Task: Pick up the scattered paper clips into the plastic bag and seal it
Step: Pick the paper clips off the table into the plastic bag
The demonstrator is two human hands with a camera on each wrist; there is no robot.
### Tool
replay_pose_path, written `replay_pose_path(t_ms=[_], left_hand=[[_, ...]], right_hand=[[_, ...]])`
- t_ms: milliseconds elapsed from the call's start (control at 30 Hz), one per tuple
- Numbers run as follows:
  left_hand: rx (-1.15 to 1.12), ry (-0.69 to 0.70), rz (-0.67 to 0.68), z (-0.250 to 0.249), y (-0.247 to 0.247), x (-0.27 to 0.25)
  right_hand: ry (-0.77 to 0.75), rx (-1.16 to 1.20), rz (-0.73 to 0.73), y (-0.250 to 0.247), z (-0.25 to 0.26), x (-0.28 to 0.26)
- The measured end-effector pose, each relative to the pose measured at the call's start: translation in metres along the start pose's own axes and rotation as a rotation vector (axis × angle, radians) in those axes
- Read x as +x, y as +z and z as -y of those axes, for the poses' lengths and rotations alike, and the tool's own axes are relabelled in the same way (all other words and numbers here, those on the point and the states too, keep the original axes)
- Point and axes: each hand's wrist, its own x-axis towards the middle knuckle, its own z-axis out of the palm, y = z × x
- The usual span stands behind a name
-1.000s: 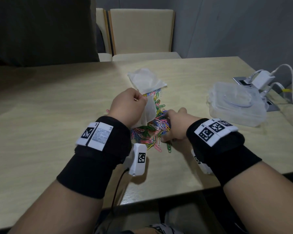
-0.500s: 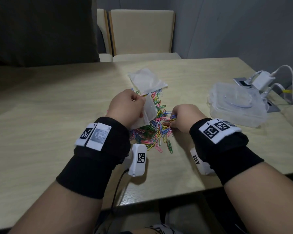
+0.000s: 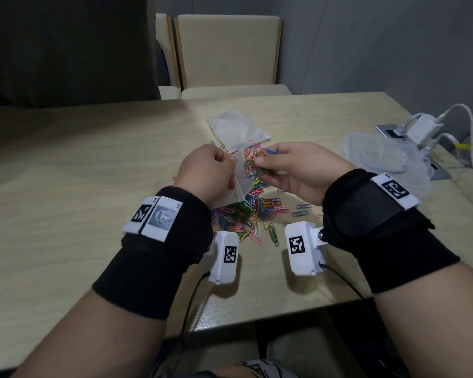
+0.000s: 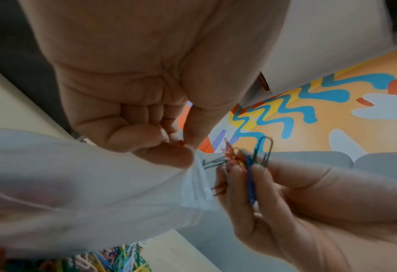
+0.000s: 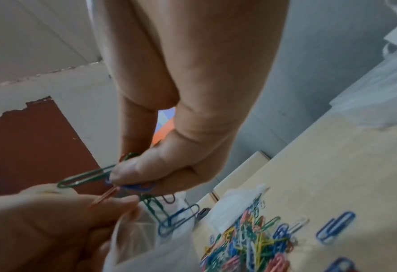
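A pale wooden desk (image 3: 79, 186) is carrying the whole scene, with two cream chairs (image 3: 227, 50) standing at its far edge. On the desk to the right of the paper clip pile, a clear plastic container (image 3: 380, 156) is sitting near a white charger (image 3: 423, 129) with its cable. The pile of coloured paper clips (image 3: 246, 216) is lying scattered near the desk's middle, with a few blue clips straying off its right side. Just beyond the pile, a second clear bag (image 3: 238, 129) is lying flat. Above the pile, the left hand (image 3: 205, 175) is pinching the rim of the plastic bag (image 3: 236, 184) between thumb and curled fingers, holding it off the desk with its mouth facing right. The right hand (image 3: 292, 170), also raised above the pile, is gripping a small bunch of clips (image 4: 246, 162) between thumb and fingertips, right at the bag's mouth. In the right wrist view, a green clip and a blue clip are sticking out of that bunch, and several clips are hanging from it over the bag's opening. Both wrists are wearing black bands with white marker tags.
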Motion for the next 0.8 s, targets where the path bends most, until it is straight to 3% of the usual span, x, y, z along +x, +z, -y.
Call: replay_pose_path(t_ms=[200, 400, 600, 733, 800], left_hand=[[-0.026, 0.01, 0.04, -0.001, 0.002, 0.002], [-0.043, 0.0, 0.05, 0.001, 0.004, 0.004], [-0.058, -0.012, 0.029, 0.0, 0.002, 0.003], [-0.065, -0.026, 0.007, -0.001, -0.001, 0.003], [-0.073, -0.034, -0.001, -0.001, -0.003, 0.002]], right_hand=[[0.068, 0.011, -0.097, 0.014, -0.006, 0.006], [0.085, -0.059, -0.085, 0.029, 0.007, 0.003], [0.015, -0.37, -0.051, 0.031, 0.013, -0.004], [-0.077, -0.594, -0.206, 0.011, 0.014, -0.005], [-0.018, -0.897, -0.274, -0.004, 0.009, -0.005]])
